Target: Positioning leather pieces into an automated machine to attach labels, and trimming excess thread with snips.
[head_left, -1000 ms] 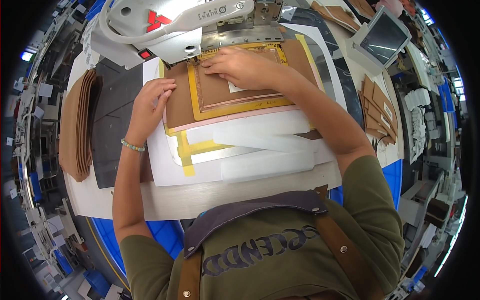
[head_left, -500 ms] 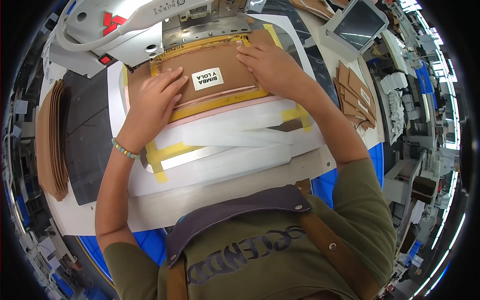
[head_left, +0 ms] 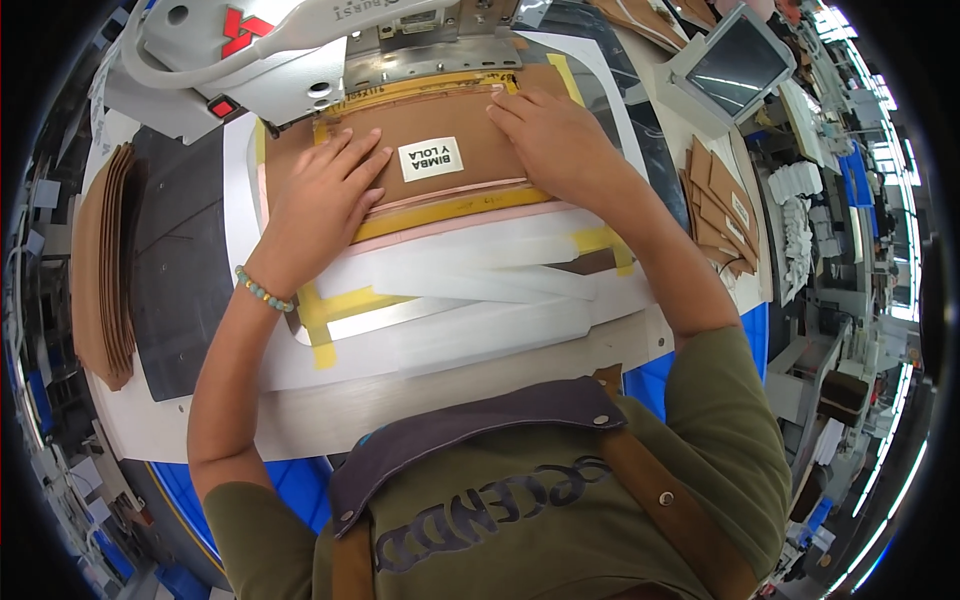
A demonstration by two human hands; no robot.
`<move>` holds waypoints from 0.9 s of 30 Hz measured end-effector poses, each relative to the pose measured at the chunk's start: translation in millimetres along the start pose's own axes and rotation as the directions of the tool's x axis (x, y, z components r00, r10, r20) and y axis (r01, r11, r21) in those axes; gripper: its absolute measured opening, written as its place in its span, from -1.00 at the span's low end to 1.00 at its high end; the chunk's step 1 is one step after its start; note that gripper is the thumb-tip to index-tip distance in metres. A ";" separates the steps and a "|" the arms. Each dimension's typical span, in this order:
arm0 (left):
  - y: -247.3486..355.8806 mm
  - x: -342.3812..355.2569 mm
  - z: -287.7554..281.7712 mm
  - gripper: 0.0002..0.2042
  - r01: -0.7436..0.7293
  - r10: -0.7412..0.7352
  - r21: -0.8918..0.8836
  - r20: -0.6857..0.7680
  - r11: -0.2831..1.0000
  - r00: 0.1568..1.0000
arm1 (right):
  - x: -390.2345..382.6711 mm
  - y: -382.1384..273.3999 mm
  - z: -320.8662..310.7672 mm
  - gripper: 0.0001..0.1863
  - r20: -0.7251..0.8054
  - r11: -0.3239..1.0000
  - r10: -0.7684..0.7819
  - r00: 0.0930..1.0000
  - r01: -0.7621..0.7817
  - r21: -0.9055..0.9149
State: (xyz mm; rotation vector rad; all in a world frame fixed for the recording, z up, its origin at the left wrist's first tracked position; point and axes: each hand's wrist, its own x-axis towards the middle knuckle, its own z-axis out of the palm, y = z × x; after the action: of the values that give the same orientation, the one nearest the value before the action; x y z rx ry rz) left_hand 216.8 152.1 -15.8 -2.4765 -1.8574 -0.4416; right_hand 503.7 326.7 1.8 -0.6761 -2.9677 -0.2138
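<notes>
A brown rectangular panel (head_left: pixel 440 115) with a white printed label (head_left: pixel 432 159) lies inside a yellow-edged template frame (head_left: pixel 450 213) beneath the machine head. My left hand (head_left: pixel 325 190), a beaded bracelet on its wrist, lies on the panel's left part with fingers spread. On the right side, my right hand (head_left: pixel 555 140) rests with its fingertips on the panel's upper right corner, fingers stretched out; its thumb side is partly hidden. Neither hand grasps anything that I can see. Pale translucent strips (head_left: pixel 480 310) and yellow tape (head_left: pixel 322 330) cover the template sheet nearer to me.
The white sewing machine head (head_left: pixel 290 50) with its metal plate stands right behind the panel. Stacked brown pieces (head_left: pixel 105 270) stand at the left edge. Several brown labelled pieces (head_left: pixel 720 210) lie at the right, below a tilted screen (head_left: pixel 735 65).
The whole bench appears slightly farther right in the view. Both hands keep about the same places on the brown panel.
</notes>
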 end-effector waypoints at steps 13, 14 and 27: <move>3.5 4.2 -0.7 -0.59 -0.003 0.003 0.005 -0.041 1.000 0.999 | 9.6 2.5 -3.0 -0.57 0.005 1.000 -0.009 1.000 0.009 0.023; 4.0 4.7 -0.8 -0.59 0.008 -0.008 0.007 -0.047 1.000 0.999 | 10.2 2.7 -2.7 -0.58 -0.007 0.999 -0.018 1.000 0.018 0.044; 15.8 16.4 7.5 -0.61 0.018 -0.018 0.014 -0.032 1.000 0.999 | 18.5 1.0 9.4 -0.72 -0.177 0.989 -0.130 0.976 0.141 0.049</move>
State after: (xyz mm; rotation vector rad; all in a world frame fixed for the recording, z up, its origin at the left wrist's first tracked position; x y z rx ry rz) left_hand 237.5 164.2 -16.8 -2.4306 -1.8659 -0.4648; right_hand 486.9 337.0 -5.2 -0.4247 -2.8411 -0.1805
